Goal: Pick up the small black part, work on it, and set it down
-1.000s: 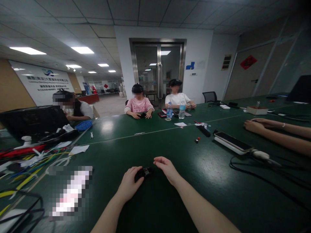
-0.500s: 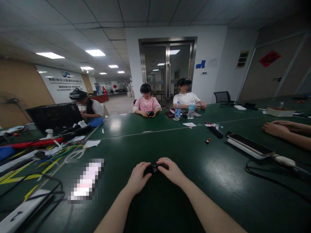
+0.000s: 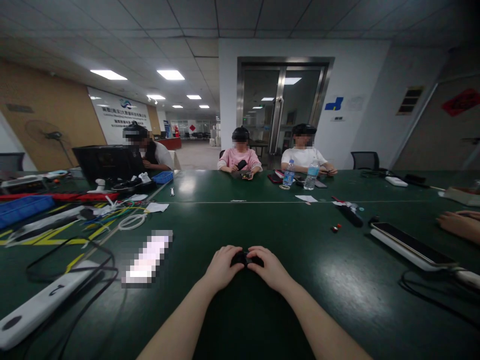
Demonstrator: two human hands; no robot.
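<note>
Both of my hands meet over a small black object (image 3: 243, 258) on the dark green table (image 3: 330, 280), straight in front of me. My left hand (image 3: 221, 267) curls around its left side, fingers closed on it. My right hand (image 3: 268, 267) grips the right side the same way. Most of the black object is hidden by my fingers, so I cannot name it more closely.
A white power strip (image 3: 41, 307) with black cables lies at the near left, a phone on a white strip (image 3: 408, 245) at the right. Coloured wires (image 3: 105, 220), a laptop (image 3: 108, 165), water bottles (image 3: 300, 175) and three seated people are further off. Another person's hand (image 3: 455, 222) rests far right.
My right hand came down from open beside the black object and closed on it, joining the left. My view has turned to the left, so everything on the table shifted right.
</note>
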